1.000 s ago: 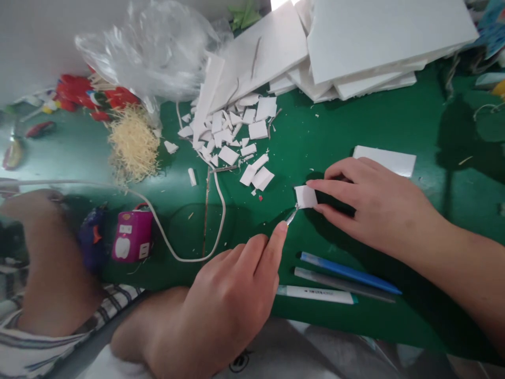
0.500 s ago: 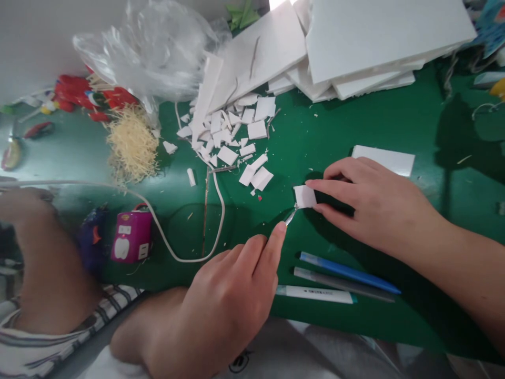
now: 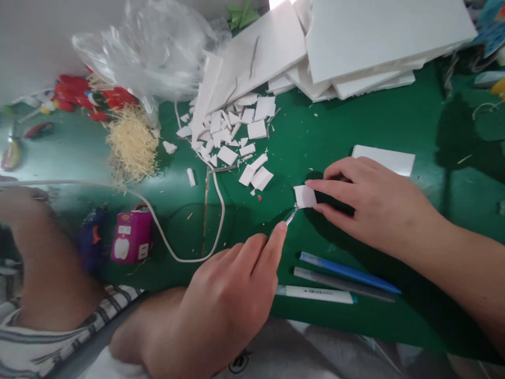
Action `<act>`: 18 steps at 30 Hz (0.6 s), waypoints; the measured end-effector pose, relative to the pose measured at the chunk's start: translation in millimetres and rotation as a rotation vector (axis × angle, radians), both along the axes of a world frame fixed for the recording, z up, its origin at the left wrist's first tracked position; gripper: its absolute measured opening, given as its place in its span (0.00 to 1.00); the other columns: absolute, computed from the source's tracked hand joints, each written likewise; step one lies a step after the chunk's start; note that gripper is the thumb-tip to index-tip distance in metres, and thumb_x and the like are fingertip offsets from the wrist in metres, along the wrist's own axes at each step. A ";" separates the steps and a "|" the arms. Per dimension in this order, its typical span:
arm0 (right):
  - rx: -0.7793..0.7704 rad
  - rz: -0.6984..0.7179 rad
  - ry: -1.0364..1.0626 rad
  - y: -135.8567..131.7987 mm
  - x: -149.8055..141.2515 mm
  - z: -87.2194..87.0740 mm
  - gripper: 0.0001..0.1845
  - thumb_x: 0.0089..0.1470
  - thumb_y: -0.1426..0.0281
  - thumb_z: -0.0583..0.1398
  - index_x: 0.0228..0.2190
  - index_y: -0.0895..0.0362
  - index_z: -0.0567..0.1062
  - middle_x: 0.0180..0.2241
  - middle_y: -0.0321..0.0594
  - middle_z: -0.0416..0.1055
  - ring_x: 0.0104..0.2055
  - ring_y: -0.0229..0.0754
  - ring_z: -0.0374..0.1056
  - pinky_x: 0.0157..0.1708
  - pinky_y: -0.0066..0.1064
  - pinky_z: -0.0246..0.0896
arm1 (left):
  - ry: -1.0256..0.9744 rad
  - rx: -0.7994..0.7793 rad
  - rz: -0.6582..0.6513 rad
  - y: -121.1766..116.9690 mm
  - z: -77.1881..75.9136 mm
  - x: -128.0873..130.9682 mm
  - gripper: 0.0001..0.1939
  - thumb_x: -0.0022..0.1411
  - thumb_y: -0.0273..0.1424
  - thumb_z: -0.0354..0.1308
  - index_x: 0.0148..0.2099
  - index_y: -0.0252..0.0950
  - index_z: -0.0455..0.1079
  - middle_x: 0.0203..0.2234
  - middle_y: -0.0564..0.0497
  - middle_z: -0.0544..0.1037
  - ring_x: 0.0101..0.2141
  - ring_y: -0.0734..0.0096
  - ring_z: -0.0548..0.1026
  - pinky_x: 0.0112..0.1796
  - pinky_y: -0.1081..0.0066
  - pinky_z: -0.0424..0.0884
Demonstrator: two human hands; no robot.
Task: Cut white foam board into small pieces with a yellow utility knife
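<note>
My left hand (image 3: pixel 236 295) is closed around a craft knife (image 3: pixel 291 216); only its slim metal blade shows past the stretched index finger, the handle being hidden in the palm. The blade tip touches the lower left corner of a small white foam board piece (image 3: pixel 305 197), which lies flat. Fingers and thumb of my right hand (image 3: pixel 355 200) grip that piece from its right side. Behind the right hand lies a larger white foam board strip (image 3: pixel 384 159), partly covered by it.
White scraps (image 3: pixel 226 137) are heaped beyond my hands, before stacked foam boards (image 3: pixel 386 37) and a plastic bag (image 3: pixel 158 52). Near me lie a blue pen (image 3: pixel 349 272), a grey pen (image 3: pixel 343 284) and a white marker (image 3: pixel 315 294). A white cable (image 3: pixel 189 260) loops leftward; another person's arm (image 3: pixel 51 263) rests at left.
Almost nothing differs. My left hand has shifted very slightly; the blade stays at the piece's corner and my right hand keeps its hold.
</note>
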State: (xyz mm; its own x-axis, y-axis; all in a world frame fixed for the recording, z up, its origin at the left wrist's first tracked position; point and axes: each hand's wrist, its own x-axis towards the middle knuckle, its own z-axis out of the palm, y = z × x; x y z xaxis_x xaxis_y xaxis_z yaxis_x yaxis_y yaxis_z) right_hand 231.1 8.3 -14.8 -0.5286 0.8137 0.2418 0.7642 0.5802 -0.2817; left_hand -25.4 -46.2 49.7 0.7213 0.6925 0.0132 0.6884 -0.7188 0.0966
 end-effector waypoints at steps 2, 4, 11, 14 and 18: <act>-0.004 -0.002 -0.005 0.1 0.3 -0.1 0.16 0.66 0.67 0.59 0.48 0.55 0.84 0.39 0.47 0.78 0.38 0.47 0.72 0.32 0.36 0.66 | -0.024 0.000 0.021 1.0 0.2 1.0 0.19 0.75 0.21 0.49 0.64 0.26 0.67 0.31 0.52 0.82 0.24 0.69 0.79 0.23 0.65 0.79; -0.003 0.001 -0.010 0.2 0.8 -0.7 0.15 0.66 0.67 0.59 0.48 0.54 0.84 0.40 0.46 0.78 0.38 0.46 0.72 0.33 0.36 0.66 | -0.049 -0.001 0.039 2.7 0.5 2.0 0.19 0.75 0.21 0.48 0.64 0.27 0.67 0.33 0.51 0.83 0.25 0.70 0.79 0.24 0.65 0.79; 0.006 0.016 -0.009 0.4 2.6 -2.8 0.16 0.66 0.68 0.58 0.49 0.54 0.83 0.40 0.46 0.78 0.38 0.46 0.72 0.34 0.36 0.66 | -0.081 -0.001 0.024 10.2 -3.5 5.6 0.19 0.74 0.20 0.49 0.64 0.26 0.67 0.34 0.50 0.84 0.26 0.69 0.80 0.24 0.66 0.78; 0.031 0.033 0.005 0.3 3.1 -3.0 0.15 0.66 0.69 0.59 0.49 0.55 0.83 0.40 0.46 0.77 0.38 0.45 0.71 0.33 0.36 0.65 | -0.077 0.008 0.024 11.8 -7.5 7.3 0.20 0.73 0.19 0.49 0.63 0.26 0.68 0.33 0.51 0.83 0.26 0.69 0.81 0.25 0.67 0.78; 0.027 0.038 0.001 -0.1 3.0 -2.9 0.16 0.66 0.69 0.58 0.49 0.55 0.83 0.40 0.47 0.77 0.38 0.46 0.70 0.34 0.36 0.63 | -0.080 0.012 0.032 12.6 -10.8 8.4 0.19 0.74 0.20 0.50 0.64 0.27 0.69 0.33 0.51 0.84 0.27 0.70 0.82 0.25 0.70 0.77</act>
